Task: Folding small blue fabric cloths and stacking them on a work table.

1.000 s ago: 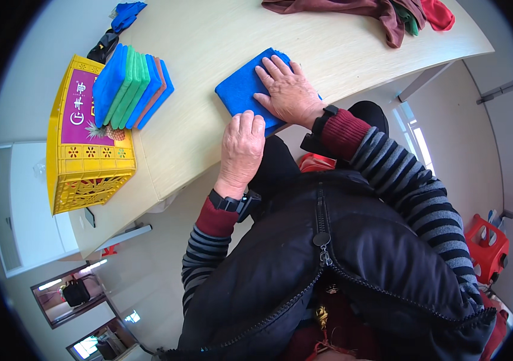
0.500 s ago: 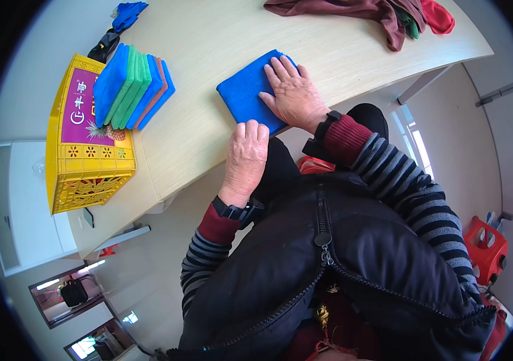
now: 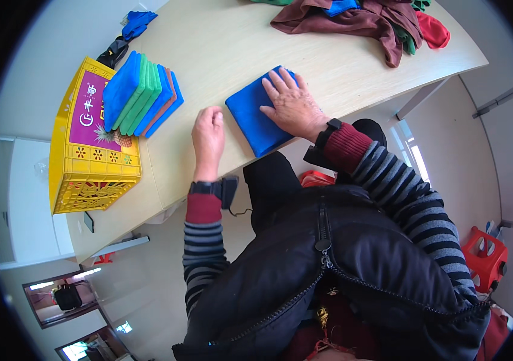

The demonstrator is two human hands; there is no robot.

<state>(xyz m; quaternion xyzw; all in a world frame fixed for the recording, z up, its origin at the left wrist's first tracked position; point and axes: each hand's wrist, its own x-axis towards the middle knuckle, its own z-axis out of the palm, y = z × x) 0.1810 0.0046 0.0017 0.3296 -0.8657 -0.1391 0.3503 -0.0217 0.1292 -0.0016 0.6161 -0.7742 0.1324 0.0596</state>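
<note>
A folded blue cloth (image 3: 250,120) lies flat near the front edge of the table. My right hand (image 3: 295,105) rests palm down on its right side, fingers spread, gripping nothing. To the left of the cloth and apart from it, my left hand (image 3: 209,137) hovers over the table edge with its fingers curled in, and no object shows in it. Farther left, several folded cloths (image 3: 142,96) in blue, green and brown lean together in a stack against a yellow crate.
The yellow plastic crate (image 3: 97,186) with a purple panel stands at the table's left end. Crumpled brown cloth (image 3: 346,24) and a red one (image 3: 434,36) lie at the far right. A phone (image 3: 89,222) sits by the crate. A red stool (image 3: 485,259) is on the floor at right.
My left hand has moved left and away from the blue cloth's near edge, fingers still curled. My right hand stays flat on the cloth. The view has shifted slightly, showing more of the crumpled cloths.
</note>
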